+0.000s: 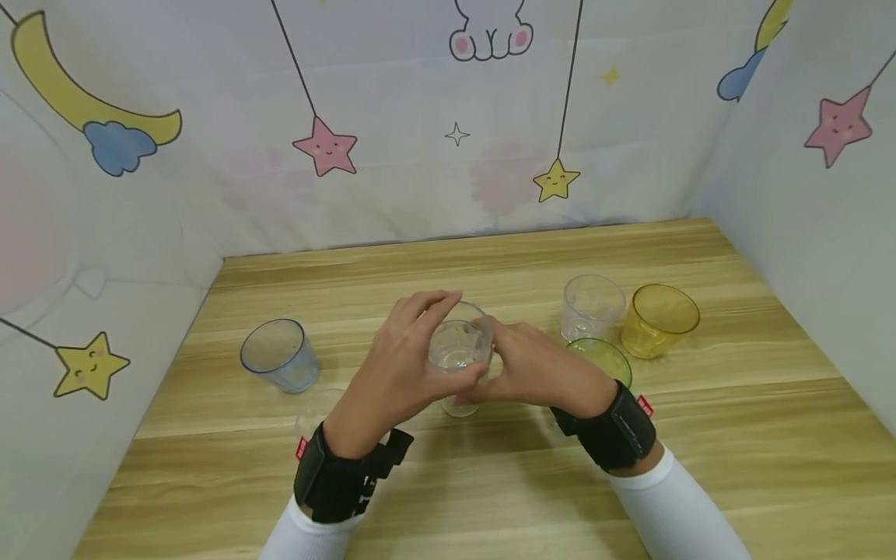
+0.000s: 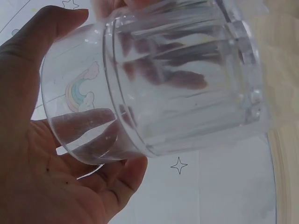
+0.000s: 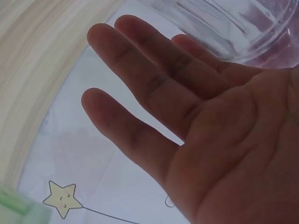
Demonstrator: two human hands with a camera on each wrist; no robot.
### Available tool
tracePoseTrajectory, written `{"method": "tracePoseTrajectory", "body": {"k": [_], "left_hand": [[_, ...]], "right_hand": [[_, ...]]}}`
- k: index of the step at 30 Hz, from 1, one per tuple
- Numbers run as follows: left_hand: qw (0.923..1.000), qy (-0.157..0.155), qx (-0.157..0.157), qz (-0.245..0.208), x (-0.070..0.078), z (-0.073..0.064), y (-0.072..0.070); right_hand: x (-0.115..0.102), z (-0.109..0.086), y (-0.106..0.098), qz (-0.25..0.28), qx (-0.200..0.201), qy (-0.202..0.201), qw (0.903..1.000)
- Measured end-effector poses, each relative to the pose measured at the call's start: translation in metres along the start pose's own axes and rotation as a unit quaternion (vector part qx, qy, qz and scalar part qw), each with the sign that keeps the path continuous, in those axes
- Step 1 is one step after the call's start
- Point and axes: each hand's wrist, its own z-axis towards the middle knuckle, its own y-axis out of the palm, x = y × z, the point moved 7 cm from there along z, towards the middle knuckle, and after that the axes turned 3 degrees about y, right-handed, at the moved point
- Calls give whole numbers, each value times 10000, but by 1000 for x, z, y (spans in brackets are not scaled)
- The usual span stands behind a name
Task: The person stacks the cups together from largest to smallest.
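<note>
My left hand (image 1: 409, 358) grips a clear cup (image 1: 458, 350) near its rim, held tilted over the middle of the table. In the left wrist view the clear cup (image 2: 177, 88) shows fluted sides and a second ring partway down, like the rim of another clear cup nested with it. My right hand (image 1: 539, 362) holds the same clear cup from the right side, low down, with index finger and thumb. In the right wrist view the other fingers (image 3: 145, 84) are stretched away from the cup (image 3: 233, 28); the right thumb is hidden there.
A blue-tinted cup (image 1: 280, 358) stands at left, and a faint clear cup (image 1: 318, 408) sits partly behind my left wrist. To the right are another clear cup (image 1: 591, 307), a yellow cup (image 1: 658, 323) and a green cup (image 1: 602, 358) partly behind my right wrist. Printed cloth (image 1: 406, 194) walls the wooden table.
</note>
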Motion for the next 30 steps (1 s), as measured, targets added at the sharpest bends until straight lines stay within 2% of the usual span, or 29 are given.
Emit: {"method": "tracePoseTrajectory", "body": {"k": [7,11,20,30], "left_hand": [[9990,-242,-169,-337,-7,-2,5],[9970,-449,-288,-553,-11,-3,8],[9954,-589,-377,-657,-16,-6,12],[9900,-832,-683,-910,-22,-7,19]], "right_hand": [[0,-5,-11,-26,-2,-235,9997],[2,-7,-18,-178,20,-220,9996],[15,-11,-34,-376,185,233,9989],[37,-20,-62,-545,568,667,9947]]}}
